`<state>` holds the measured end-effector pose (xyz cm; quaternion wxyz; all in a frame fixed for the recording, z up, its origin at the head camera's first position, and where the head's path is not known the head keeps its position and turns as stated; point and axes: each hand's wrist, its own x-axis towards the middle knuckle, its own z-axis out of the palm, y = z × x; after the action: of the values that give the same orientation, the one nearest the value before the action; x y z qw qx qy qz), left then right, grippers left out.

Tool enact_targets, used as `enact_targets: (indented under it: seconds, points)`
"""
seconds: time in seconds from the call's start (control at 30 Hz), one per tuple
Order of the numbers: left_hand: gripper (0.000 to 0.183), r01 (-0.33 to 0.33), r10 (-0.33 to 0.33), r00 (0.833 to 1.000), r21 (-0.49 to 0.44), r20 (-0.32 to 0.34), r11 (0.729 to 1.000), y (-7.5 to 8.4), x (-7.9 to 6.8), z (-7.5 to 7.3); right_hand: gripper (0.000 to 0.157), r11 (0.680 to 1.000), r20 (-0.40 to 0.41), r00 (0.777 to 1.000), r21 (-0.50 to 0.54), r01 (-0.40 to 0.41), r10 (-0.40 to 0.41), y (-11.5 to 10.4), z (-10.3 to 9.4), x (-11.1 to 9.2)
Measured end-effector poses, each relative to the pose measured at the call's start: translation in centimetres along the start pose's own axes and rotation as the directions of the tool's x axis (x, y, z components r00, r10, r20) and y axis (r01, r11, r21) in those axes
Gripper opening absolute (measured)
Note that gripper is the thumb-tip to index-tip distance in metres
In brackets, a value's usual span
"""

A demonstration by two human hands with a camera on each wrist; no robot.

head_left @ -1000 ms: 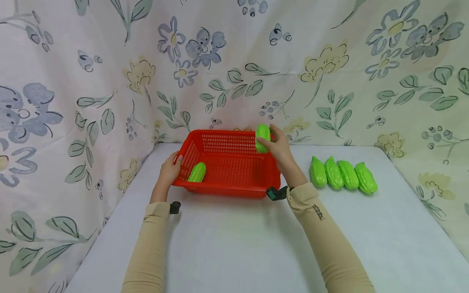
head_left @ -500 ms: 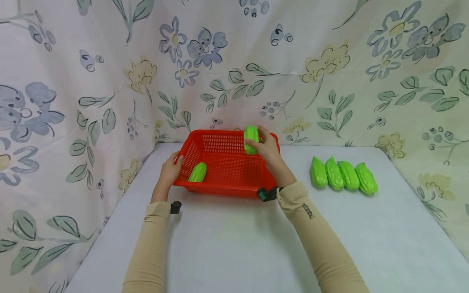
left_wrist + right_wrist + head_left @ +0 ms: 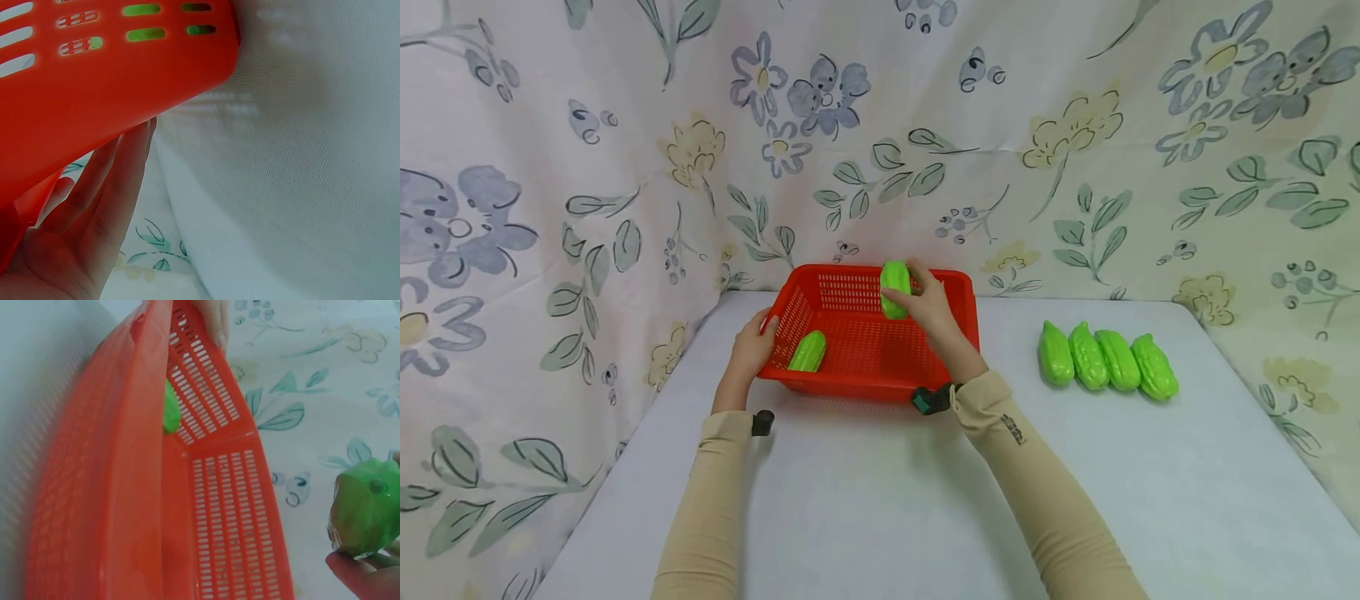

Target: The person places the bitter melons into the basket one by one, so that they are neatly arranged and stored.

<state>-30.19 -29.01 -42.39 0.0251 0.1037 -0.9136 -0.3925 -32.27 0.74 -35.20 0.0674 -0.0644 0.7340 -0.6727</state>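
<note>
My right hand (image 3: 931, 307) pinches a bright green bitter melon (image 3: 894, 292) between thumb and fingers. It holds the melon upright above the red plastic basket (image 3: 857, 384), near the back wall; in the right wrist view, this bitter melon (image 3: 362, 506) is at the right edge. My left hand (image 3: 749, 346) grips the basket's left rim with its thumb on top. From the left wrist view, the fingers (image 3: 119, 181) of that hand reach up under the basket's side. A second bitter melon (image 3: 808, 352) lies inside, at the left end.
Several more green bitter melons (image 3: 1106, 358) lie side by side in a row on the white table (image 3: 865, 492), right of the basket. A flowered cloth (image 3: 940, 200) hangs behind the table and along its left side.
My right hand has carried its bitter melon leftward and slightly down, from the basket's right rear corner towards the middle. My left hand keeps its grip on the rim.
</note>
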Motion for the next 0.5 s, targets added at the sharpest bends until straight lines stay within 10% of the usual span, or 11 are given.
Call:
enact_targets:
  seconds: [0.5]
  points:
    - [0.056, 0.013, -0.013, 1.0, -0.01, 0.005, 1.0, -0.1, 0.0, 0.0, 0.076, 0.999, 0.034, 0.999, -0.007, -0.039, 0.039, -0.1, 3.3, 0.7]
